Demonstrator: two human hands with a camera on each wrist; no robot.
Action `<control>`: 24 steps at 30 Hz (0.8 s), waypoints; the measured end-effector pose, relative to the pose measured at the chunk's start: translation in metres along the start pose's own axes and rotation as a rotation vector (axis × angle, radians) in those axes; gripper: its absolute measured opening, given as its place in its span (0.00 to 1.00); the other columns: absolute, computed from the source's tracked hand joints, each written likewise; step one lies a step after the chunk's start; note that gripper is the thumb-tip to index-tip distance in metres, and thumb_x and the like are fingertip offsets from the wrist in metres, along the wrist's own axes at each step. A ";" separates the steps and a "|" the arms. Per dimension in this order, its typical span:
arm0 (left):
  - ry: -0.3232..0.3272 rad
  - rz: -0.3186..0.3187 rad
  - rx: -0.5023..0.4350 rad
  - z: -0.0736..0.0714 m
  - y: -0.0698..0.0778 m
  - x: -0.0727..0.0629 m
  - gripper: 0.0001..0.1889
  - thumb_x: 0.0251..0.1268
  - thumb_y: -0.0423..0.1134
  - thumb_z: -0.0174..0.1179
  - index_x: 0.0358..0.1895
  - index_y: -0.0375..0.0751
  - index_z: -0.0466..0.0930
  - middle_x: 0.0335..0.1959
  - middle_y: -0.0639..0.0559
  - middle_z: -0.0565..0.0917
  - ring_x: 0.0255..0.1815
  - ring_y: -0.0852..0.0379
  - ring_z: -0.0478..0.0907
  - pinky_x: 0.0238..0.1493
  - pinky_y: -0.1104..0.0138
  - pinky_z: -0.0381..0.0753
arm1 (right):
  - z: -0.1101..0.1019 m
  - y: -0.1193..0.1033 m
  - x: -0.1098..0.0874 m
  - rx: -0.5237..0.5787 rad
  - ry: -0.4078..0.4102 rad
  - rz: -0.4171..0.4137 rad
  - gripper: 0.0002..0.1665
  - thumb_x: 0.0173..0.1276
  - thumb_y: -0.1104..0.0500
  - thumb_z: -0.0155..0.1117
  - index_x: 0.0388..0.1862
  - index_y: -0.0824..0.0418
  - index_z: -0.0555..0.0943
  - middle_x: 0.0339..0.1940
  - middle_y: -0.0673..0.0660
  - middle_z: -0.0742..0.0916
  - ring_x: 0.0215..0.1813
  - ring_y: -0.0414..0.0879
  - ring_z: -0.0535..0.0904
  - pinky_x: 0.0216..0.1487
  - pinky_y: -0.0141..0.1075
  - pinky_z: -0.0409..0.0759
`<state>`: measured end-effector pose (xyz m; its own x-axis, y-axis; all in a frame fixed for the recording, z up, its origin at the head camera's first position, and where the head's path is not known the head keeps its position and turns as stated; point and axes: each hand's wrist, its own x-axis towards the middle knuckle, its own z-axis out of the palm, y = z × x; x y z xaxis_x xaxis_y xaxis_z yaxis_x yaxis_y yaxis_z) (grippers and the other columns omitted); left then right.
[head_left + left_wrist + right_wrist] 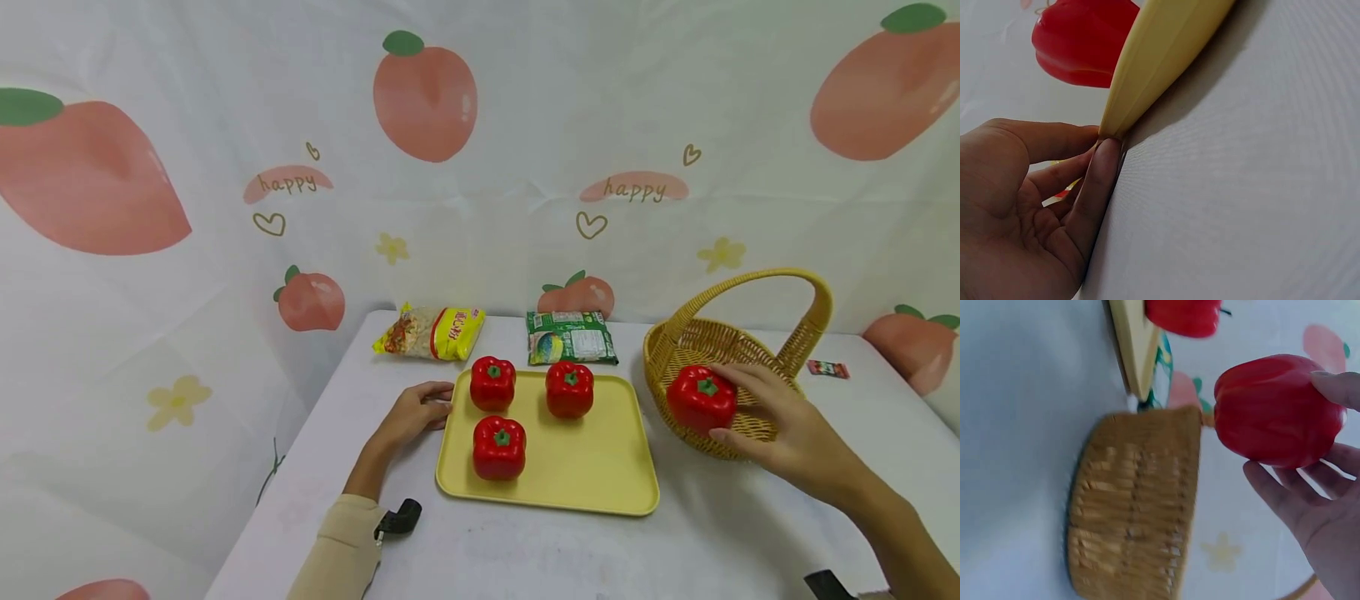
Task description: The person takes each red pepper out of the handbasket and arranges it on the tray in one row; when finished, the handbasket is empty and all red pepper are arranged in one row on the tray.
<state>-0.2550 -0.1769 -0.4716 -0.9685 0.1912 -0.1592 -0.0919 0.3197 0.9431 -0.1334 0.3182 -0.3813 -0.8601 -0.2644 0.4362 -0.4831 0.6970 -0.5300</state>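
My right hand grips a red bell pepper between thumb and fingers, and the pepper overlaps the wicker basket in the head view. From the right wrist view, the pepper is up beyond the basket's rim. Three more red bell peppers stand on the yellow tray: one at the back left, one at the back middle, one at the front left. At the tray's left edge, my left hand pinches the rim between thumb and finger.
Behind the tray lie a yellow food packet and a green packet. A small red wrapped snack is right of the basket, whose tall handle arches over it. A printed cloth hangs behind the white table.
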 end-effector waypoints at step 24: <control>0.002 -0.003 0.014 0.001 0.000 0.000 0.24 0.73 0.32 0.61 0.70 0.32 0.78 0.60 0.39 0.84 0.50 0.56 0.86 0.47 0.65 0.90 | 0.083 -0.037 0.009 0.259 -0.280 -0.008 0.40 0.66 0.57 0.79 0.75 0.52 0.75 0.70 0.53 0.79 0.65 0.39 0.78 0.53 0.43 0.91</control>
<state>-0.2548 -0.1759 -0.4719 -0.9686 0.1885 -0.1620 -0.0920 0.3335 0.9382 -0.1373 0.2345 -0.4178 -0.8503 -0.4661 0.2445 -0.4846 0.5120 -0.7092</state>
